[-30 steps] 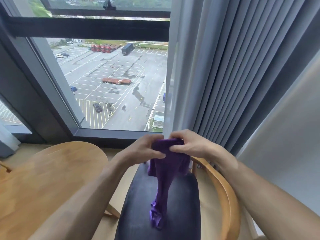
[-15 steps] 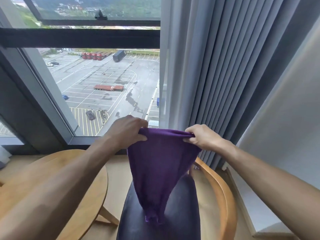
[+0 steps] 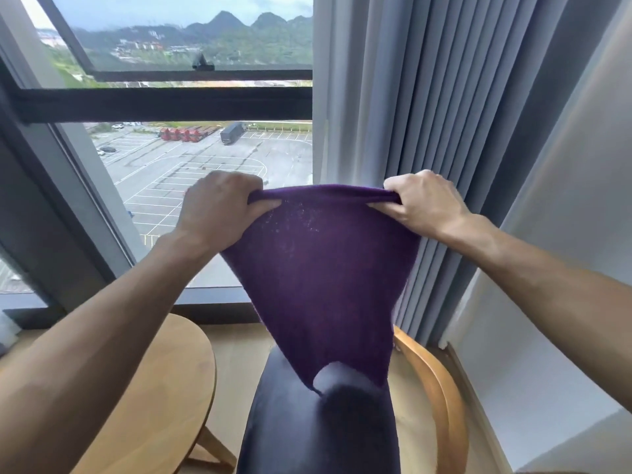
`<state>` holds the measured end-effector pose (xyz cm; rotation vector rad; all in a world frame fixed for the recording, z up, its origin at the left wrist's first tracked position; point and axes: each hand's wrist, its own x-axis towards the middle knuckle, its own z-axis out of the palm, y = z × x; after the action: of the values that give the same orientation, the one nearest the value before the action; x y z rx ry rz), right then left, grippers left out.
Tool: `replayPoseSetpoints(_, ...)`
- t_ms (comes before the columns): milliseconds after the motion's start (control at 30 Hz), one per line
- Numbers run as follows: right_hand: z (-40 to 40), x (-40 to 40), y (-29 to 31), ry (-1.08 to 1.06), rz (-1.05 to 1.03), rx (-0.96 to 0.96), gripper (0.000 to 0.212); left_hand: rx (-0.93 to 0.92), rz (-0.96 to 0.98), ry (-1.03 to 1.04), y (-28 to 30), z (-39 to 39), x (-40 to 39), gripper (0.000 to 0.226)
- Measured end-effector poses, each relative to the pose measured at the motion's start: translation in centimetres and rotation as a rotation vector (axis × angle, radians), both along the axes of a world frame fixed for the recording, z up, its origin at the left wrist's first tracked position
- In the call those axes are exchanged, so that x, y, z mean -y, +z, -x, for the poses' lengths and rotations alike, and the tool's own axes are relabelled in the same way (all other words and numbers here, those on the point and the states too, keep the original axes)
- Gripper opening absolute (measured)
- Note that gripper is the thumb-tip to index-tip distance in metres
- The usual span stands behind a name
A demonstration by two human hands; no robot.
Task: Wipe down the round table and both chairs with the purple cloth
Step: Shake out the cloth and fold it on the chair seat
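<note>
So right now the purple cloth (image 3: 321,285) is stretched out in the air between both hands. The left hand (image 3: 219,203) has its fingers curled tight around one top corner, and the right hand (image 3: 424,200) pinches the other corner, thumb under and fingers over the bunched edge. The top edge runs sideways, hand to hand, and the rest hangs straight down from the fingers, narrowing to a loose point at the bottom.

The thing that matters for the next move: the dark padded chair seat (image 3: 318,429) sits directly below the fingers, right under the cloth's hanging tip. I can't tell if the tip is touching the seat or just above it. The chair's curved wooden arm (image 3: 431,378) is below and a bit outside the right hand, while the round wooden table (image 3: 164,388) is down and off to the left, below the left forearm. So both hands look about equally close to the seat, and the left one is nearer the table.

Compared to a second ago, the hands have pulled wide apart and come up higher — back then they were bunched together over a crumpled cloth that trailed down onto the seat. Now it's opened out into a flat sheet, ready to fold or lay down I'd guess.
</note>
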<state>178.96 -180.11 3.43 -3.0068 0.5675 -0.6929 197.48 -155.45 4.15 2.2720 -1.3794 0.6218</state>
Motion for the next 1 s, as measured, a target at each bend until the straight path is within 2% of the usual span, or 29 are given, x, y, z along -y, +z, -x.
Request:
replayPoseSetpoints(133, 0.9, 0.6, 4.5, 0.004, 0.067, 0.059, 0.052, 0.157, 0.029, 0.069, 3.3, 0.3, 0.0, 0.054)
replayPoseSetpoints(300, 2.8, 0.3, 8.6, -0.032, 0.234, 0.0, 0.051, 0.235, 0.08, 0.11, 6.1, 0.7, -0.6, 0.063)
replayPoseSetpoints(467, 4.7, 0.3, 10.7, 0.053, 0.11, -0.11, 0.044, 0.242, 0.103, 0.118, 7.1, 1.4, -1.2, 0.066)
replayPoseSetpoints(567, 5.5, 0.3, 10.8, 0.058, 0.121, -0.078, 0.047, 0.237, 0.082, 0.11, 7.4, 1.6, -1.9, 0.066)
replayPoseSetpoints(700, 6.3, -0.2, 11.1, 0.074, 0.072, -0.037, 0.057, 0.137, 0.013, 0.044, 8.1, 1.7, -2.8, 0.061)
replayPoseSetpoints(833, 7.0, -1.0, 11.5, 0.135, -0.068, -0.053, 0.048, 0.007, -0.027, -0.019, 8.5, 1.4, -3.6, 0.06)
replayPoseSetpoints(1000, 6.7, -2.7, 10.7, 0.123, -0.107, -0.064, 0.034, 0.018, 0.011, -0.092, 7.3, 0.9, -3.9, 0.028)
